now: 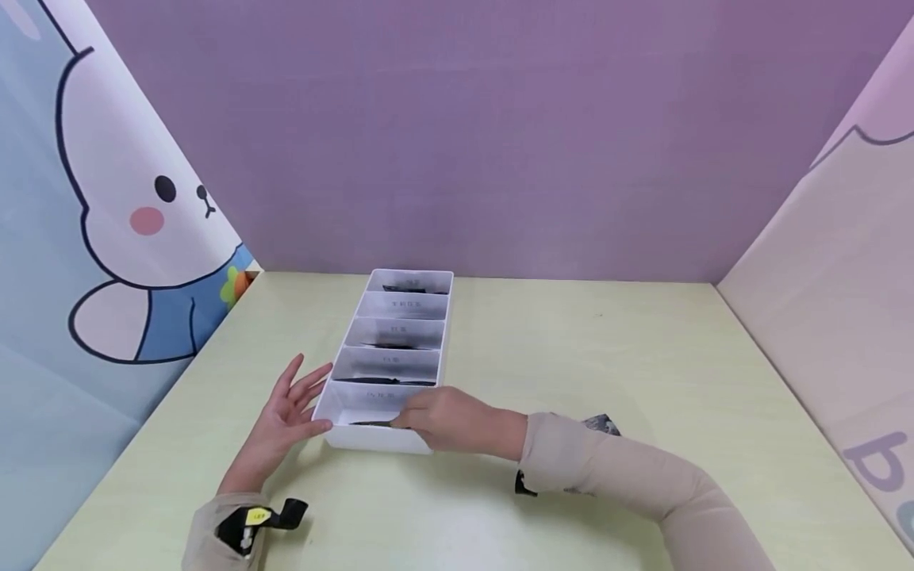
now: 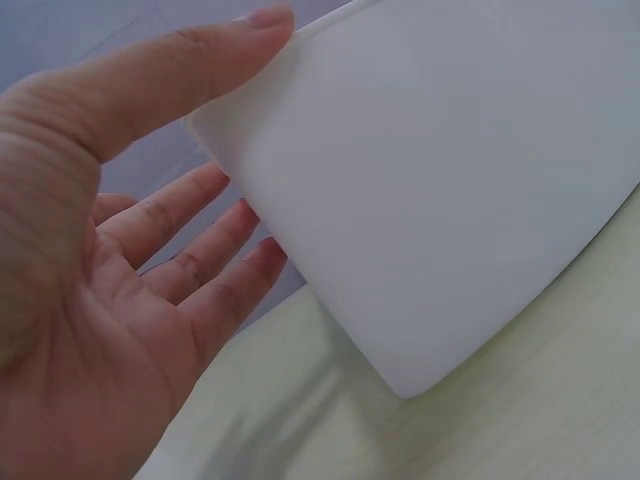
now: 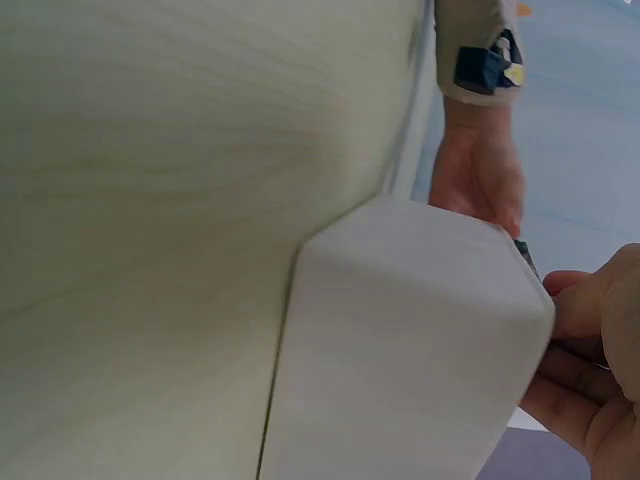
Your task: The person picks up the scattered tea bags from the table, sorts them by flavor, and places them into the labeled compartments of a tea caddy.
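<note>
A long white divided box [image 1: 382, 438] stands on the table, with dark flat packets in several compartments. My right hand [image 1: 446, 419] reaches over its right wall into the nearest compartment and pinches a thin dark packet [image 1: 371, 423]. Most of that packet is hidden by the compartment's front wall and the fingers. In the right wrist view, the packet's edge [image 3: 527, 258] shows just past the rim. My left hand [image 1: 282, 416] is at the near left corner, fingers spread and fairly straight. Its thumb [image 2: 230, 50] lies on the rim, its other fingertips against the side wall.
A silver-and-black patterned packet [image 1: 603, 424] lies on the table [image 1: 685, 373], partly behind the right sleeve [image 1: 614, 460]. Small printed labels mark the compartments. A purple backdrop [image 1: 500, 143] rises behind, with printed side panels [image 1: 143, 317] to the left and right.
</note>
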`<action>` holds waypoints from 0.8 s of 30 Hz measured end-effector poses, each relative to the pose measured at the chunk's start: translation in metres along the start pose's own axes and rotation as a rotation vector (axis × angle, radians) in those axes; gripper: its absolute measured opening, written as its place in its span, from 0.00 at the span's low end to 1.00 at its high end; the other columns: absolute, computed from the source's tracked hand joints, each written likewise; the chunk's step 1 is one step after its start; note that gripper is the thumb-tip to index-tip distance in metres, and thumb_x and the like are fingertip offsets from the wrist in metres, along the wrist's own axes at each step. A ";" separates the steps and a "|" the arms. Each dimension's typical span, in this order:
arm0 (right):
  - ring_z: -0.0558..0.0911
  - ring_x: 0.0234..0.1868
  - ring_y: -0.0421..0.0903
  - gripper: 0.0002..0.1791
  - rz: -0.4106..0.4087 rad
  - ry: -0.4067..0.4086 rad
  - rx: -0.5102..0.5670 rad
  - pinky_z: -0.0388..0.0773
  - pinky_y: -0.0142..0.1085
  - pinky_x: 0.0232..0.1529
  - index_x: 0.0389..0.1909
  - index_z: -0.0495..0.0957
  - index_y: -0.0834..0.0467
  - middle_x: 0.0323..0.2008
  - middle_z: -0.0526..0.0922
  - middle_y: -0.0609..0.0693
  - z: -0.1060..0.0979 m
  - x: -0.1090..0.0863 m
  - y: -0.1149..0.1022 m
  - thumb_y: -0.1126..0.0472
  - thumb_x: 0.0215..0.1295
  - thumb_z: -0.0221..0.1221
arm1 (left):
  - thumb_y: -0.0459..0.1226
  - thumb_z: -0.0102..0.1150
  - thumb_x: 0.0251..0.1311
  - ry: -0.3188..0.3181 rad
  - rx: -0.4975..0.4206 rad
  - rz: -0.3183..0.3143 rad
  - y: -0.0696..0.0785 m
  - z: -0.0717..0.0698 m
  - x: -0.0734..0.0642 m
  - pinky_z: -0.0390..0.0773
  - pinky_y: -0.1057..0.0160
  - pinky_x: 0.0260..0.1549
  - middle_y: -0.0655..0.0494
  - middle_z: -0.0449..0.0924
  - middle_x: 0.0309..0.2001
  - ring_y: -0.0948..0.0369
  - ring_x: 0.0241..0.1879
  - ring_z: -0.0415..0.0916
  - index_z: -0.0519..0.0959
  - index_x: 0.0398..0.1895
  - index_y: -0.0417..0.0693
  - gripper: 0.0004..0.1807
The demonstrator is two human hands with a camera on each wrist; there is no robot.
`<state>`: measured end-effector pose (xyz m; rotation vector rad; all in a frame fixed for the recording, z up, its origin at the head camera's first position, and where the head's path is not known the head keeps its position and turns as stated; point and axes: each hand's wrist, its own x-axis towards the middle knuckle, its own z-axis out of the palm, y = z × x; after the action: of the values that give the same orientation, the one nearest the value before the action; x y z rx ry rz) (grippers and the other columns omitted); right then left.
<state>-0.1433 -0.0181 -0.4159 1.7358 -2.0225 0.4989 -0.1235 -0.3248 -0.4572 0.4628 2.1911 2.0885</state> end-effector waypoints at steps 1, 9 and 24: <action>0.84 0.42 0.42 0.16 -0.008 -0.009 -0.041 0.78 0.27 0.49 0.41 0.85 0.60 0.37 0.86 0.47 0.002 -0.001 -0.002 0.77 0.54 0.63 | 0.20 0.62 0.58 -0.001 0.001 0.001 0.000 0.000 0.000 0.68 0.75 0.58 0.49 0.56 0.76 0.76 0.64 0.64 0.31 0.80 0.55 0.60; 0.82 0.46 0.41 0.20 -0.060 -0.089 -0.227 0.74 0.29 0.55 0.56 0.79 0.54 0.44 0.85 0.44 0.007 -0.003 -0.004 0.70 0.62 0.61 | 0.21 0.63 0.58 0.007 0.033 -0.019 -0.002 -0.001 0.000 0.68 0.76 0.58 0.50 0.55 0.77 0.78 0.64 0.64 0.30 0.80 0.56 0.61; 0.72 0.66 0.44 0.25 -0.094 -0.428 -0.300 0.62 0.36 0.69 0.70 0.69 0.52 0.63 0.76 0.47 -0.021 -0.015 0.008 0.63 0.72 0.51 | 0.23 0.64 0.59 0.013 0.052 -0.031 -0.003 -0.001 0.000 0.67 0.77 0.58 0.50 0.55 0.77 0.77 0.65 0.63 0.31 0.81 0.59 0.61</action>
<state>-0.1473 0.0068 -0.4064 1.8466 -2.1398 -0.2196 -0.1240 -0.3263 -0.4605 0.4178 2.2495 2.0295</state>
